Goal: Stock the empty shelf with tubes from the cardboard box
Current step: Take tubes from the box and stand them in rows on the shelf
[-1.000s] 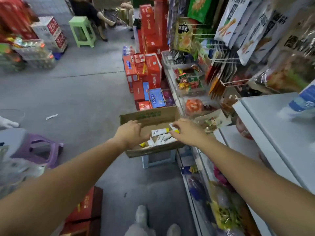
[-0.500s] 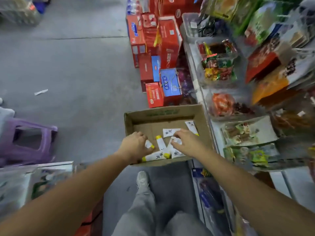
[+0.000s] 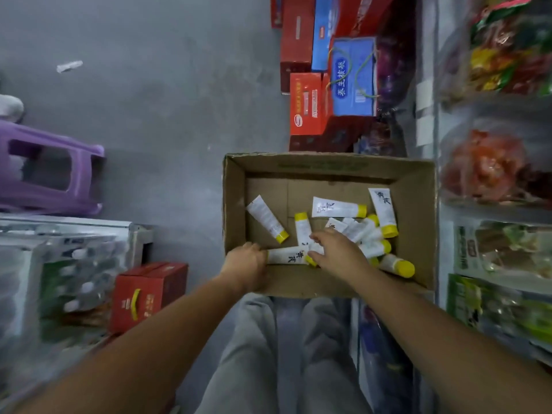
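Your left hand [image 3: 246, 261] grips a tube [image 3: 286, 255] lying three-to-nine; your right hand [image 3: 334, 252] spreads over its three-o'clock cap.

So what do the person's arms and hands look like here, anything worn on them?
Both arms are bare from the frame's edge down, with no sleeves showing. The left hand and right hand carry no gloves, and no watch, bracelet or ring is visible. Light grey trousers show below.

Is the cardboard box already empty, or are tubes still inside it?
Not empty: several white tubes with yellow caps lie on the cardboard box floor.
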